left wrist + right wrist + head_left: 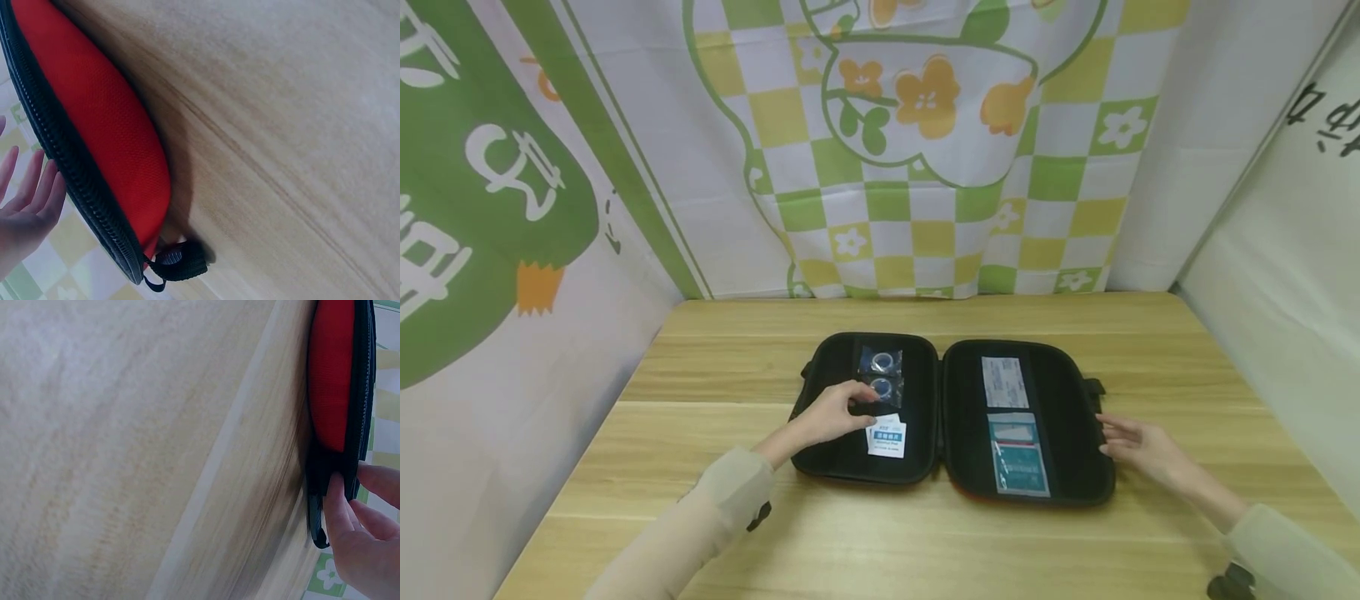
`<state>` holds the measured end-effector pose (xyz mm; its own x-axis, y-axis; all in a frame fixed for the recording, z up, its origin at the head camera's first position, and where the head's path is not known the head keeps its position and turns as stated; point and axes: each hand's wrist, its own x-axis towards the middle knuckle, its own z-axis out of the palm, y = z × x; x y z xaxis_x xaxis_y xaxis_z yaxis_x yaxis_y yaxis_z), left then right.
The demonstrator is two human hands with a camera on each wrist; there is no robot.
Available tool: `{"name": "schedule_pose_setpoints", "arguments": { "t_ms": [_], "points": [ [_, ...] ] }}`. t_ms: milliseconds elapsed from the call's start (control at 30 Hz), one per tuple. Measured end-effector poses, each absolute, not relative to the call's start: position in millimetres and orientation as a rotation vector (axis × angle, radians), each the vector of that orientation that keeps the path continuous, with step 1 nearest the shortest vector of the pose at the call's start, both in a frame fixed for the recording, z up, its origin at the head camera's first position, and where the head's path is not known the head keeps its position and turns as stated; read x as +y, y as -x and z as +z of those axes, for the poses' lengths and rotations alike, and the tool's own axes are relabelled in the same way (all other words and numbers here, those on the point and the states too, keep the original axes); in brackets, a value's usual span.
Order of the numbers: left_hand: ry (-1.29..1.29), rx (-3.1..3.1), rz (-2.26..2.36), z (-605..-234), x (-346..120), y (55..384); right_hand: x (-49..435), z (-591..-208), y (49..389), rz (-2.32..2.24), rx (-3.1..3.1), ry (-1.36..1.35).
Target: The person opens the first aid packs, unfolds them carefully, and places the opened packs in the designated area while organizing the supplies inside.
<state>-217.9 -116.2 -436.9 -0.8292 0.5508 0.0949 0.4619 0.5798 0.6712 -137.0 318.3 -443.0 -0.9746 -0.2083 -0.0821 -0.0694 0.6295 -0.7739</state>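
A zippered first-aid case [919,467] lies spread flat on the table, black inside and red outside. My left hand [835,414] hovers over its left half, fingers loosely extended and nothing in them. Below those fingertips are two wrapped tape rolls [882,362] and white alcohol pad packets [887,443], with the thumb right at the packets' edge. At the case's right rim my right hand [1138,450] pinches the edge near the zipper. The right wrist view shows its fingers [338,509] on both sides of the rim. The right half holds a white paper packet [1004,382] and teal-and-clear packets [1019,467].
The wooden table [715,350] extends around the case on all sides. A black strap loop [184,262] sticks out from the case's side. Behind the table hangs a checkered cloth [880,225], with printed sheets at both sides.
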Motion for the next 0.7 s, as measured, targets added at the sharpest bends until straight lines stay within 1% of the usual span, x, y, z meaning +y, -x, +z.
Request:
{"name": "schedule_pose_setpoints", "arguments": {
  "t_ms": [400,700],
  "points": [
    [-0.983,2.688,0.768,-438.4,-109.3,214.2,318.2,-442.8,136.7,-1.269,2.683,0.224],
    [-0.974,2.673,0.656,-442.4,-104.8,213.3,317.6,-443.5,136.1,-1.258,2.686,0.211]
  ]
}}
